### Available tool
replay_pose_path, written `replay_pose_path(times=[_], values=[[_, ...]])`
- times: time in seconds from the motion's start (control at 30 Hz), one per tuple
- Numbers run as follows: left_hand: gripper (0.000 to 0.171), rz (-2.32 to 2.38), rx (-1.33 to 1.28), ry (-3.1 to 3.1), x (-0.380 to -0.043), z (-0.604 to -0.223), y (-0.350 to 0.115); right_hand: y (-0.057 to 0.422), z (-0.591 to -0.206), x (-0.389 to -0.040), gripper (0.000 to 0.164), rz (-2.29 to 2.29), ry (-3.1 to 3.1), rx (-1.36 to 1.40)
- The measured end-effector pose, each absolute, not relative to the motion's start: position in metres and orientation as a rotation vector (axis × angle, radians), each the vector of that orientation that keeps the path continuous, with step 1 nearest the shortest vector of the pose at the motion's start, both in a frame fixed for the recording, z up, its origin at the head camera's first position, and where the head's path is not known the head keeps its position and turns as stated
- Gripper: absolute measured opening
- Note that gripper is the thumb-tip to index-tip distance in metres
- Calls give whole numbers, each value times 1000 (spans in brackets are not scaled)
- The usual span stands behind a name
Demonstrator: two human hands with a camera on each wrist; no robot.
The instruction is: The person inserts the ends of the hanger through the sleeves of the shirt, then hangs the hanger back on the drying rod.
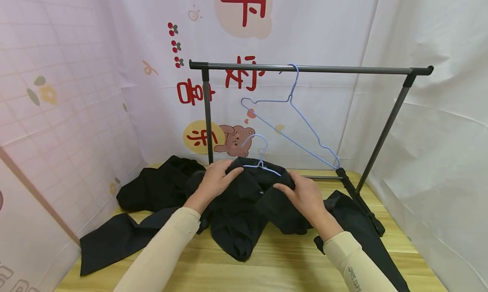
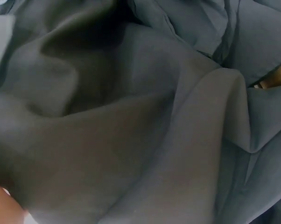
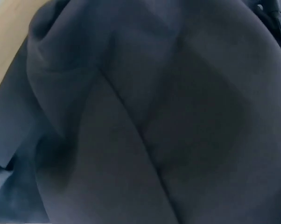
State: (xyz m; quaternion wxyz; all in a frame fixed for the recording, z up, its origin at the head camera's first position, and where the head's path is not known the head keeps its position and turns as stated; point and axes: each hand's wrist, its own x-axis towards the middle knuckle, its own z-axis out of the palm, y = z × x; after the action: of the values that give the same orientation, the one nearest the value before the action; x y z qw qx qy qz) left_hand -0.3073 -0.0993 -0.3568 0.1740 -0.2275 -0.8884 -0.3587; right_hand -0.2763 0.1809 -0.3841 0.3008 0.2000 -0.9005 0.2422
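A black collared shirt (image 1: 240, 211) is bunched in front of me, its sleeves spread to both sides on the wooden table. Inside its neck sits a light blue hanger (image 1: 263, 167), with the hook standing up above the collar. My left hand (image 1: 215, 179) grips the shirt near its left shoulder, thumb on top. At the opposite shoulder, my right hand (image 1: 305, 194) pinches the cloth between thumb and fingers. Dark fabric folds (image 2: 145, 116) fill the left wrist view, and a seam (image 3: 140, 135) crosses the cloth in the right wrist view.
A garment rack (image 1: 312, 68) stands behind the shirt, with an empty blue hanger (image 1: 289, 99) on its bar. Another black garment (image 1: 156, 190) lies heaped at the left back. White printed curtains (image 1: 160, 114) enclose the table (image 1: 267, 271) at the back and sides.
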Motion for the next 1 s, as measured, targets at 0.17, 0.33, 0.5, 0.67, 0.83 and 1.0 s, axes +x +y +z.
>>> replay_pose_path(times=[0.17,0.33,0.5,0.67,0.83,1.0], values=[[28,-989,-649,-2516,-306,-356,-96,180,-386,-277,46,674,-2296,494],[39,-952,-646,-2496,-305,-355,-93,179,-386,-277,42,683,-2284,455],[42,-903,-626,-2496,-305,-357,-92,178,-385,-277,41,712,-2300,427],[43,-826,-645,-2465,-307,-361,-92,178,-385,-278,43,735,-2270,421],[32,-824,-656,-2442,-308,-363,-89,177,-385,-279,43,750,-2249,406],[17,-911,-653,-2469,-309,-361,-88,180,-384,-277,35,818,-2303,423]])
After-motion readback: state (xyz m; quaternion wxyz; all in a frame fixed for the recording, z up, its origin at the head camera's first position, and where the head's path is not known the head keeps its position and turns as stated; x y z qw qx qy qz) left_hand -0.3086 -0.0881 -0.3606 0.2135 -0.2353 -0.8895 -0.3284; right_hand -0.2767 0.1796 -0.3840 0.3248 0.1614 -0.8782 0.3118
